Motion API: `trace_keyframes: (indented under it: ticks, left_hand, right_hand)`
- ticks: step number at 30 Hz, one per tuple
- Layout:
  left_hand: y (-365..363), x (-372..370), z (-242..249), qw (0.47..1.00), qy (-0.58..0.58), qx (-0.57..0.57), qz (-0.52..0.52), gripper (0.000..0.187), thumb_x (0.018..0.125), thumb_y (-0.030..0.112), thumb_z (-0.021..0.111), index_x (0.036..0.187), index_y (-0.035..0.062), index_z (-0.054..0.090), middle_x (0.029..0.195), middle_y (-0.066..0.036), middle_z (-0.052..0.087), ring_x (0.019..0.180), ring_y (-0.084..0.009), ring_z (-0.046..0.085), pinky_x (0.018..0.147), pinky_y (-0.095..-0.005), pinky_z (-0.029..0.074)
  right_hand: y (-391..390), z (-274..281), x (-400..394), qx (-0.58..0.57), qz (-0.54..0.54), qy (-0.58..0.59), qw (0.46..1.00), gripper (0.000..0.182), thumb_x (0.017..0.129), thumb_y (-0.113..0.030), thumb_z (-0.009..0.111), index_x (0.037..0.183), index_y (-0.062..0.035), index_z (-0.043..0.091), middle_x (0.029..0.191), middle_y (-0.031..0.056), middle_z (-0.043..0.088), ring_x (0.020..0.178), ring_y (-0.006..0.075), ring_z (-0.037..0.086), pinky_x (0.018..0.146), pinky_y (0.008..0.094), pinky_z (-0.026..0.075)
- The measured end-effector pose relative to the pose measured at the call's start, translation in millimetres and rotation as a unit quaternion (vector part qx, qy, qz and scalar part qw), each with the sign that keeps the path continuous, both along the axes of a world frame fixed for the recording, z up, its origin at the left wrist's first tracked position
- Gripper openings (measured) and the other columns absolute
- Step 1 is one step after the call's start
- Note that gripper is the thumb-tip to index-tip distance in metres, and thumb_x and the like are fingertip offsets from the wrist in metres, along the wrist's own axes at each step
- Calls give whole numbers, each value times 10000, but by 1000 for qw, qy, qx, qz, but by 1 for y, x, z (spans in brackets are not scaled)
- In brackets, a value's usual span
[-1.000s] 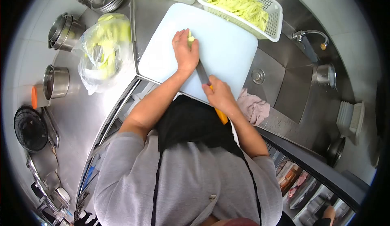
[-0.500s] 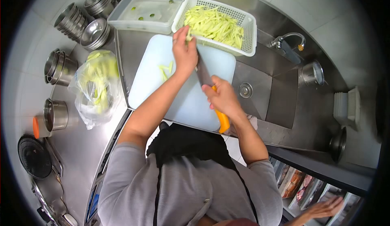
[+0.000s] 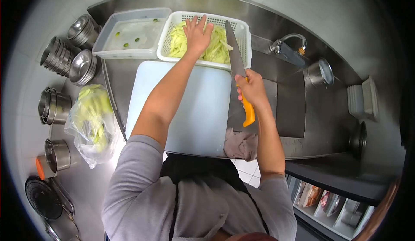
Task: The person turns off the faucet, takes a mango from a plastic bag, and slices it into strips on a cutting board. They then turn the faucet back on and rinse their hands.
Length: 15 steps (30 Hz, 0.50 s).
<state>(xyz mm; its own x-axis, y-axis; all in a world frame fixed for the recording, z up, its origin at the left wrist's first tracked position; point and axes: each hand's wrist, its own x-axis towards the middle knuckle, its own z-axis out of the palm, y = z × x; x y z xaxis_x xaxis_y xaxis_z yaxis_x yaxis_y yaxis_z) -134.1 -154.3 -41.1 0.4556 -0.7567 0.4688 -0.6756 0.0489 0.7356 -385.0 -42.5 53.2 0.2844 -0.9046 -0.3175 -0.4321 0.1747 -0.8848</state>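
Note:
My left hand [image 3: 198, 35] lies with fingers spread on the pale green vegetable strips [image 3: 178, 40] in a white perforated basket [image 3: 204, 66]. In my right hand [image 3: 253, 89] is a large knife [image 3: 235, 50], gripped by its yellow handle. Its blade points away from me, over the basket's right side, and a strip clings near the blade's edge. Below the basket is a white cutting board [image 3: 196, 111], partly covered by my left forearm.
A clear plastic tub [image 3: 129, 35] with small green bits stands left of the basket. A bag of green vegetables [image 3: 94, 120] sits on the left counter near stacked metal bowls [image 3: 82, 66]. To the right are a sink [image 3: 290, 107] and faucet [image 3: 289, 40]. A crumpled cloth [image 3: 241, 144] lies by the front edge.
My left hand has moved from the knife blade into the basket and spread out. The knife has swung right, off the board. Strips on the board are gone. The other person's hand has left the drawer.

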Motion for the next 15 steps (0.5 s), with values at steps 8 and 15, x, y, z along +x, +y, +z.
trace_keyframes:
  ticks: [8,15]
  left_hand:
    - [67,7,24,923,-380,-34,-50,504,1037,460,562,1398,129,682,1604,-205,448,1490,-498,300,1207,-587,271]
    - [244,90,54,985,64,159,-19,423,918,52,611,1306,157,742,1471,-158,577,1357,-409,479,1101,-451,439]
  right_hand:
    - [2,-8,8,-24,-32,-62,997,208,1011,-221,662,884,-77,581,655,3,568,477,88,533,417,262,425]
    - [98,-22,-22,128,59,-37,989,195,1011,-237,683,910,-78,632,666,-7,567,505,72,524,437,245,424]
